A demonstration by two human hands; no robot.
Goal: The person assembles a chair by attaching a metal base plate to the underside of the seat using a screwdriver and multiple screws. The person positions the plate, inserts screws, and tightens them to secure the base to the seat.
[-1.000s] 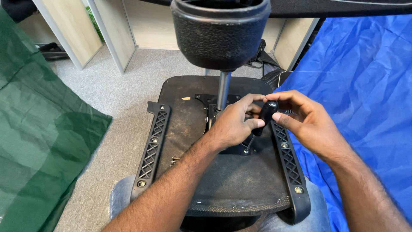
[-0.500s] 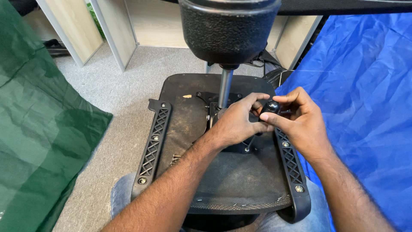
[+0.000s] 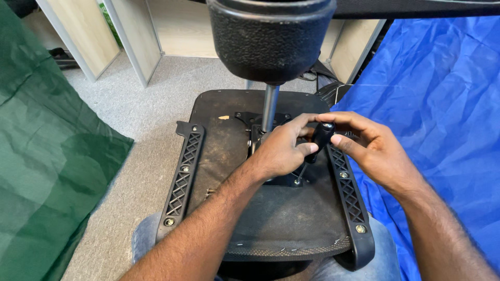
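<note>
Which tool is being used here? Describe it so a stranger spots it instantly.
Find the upturned black chair seat with its metal column. Beside the column, left hand and right hand grip a black-handled screwdriver; only it has a thin steel shaft angled down to a screw.

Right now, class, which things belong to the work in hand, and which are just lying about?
In use: screwdriver, left hand, right hand, chair seat, mounting plate, gas post.
Lying about: green sheet, blue sheet, cabinets, carpet.
</note>
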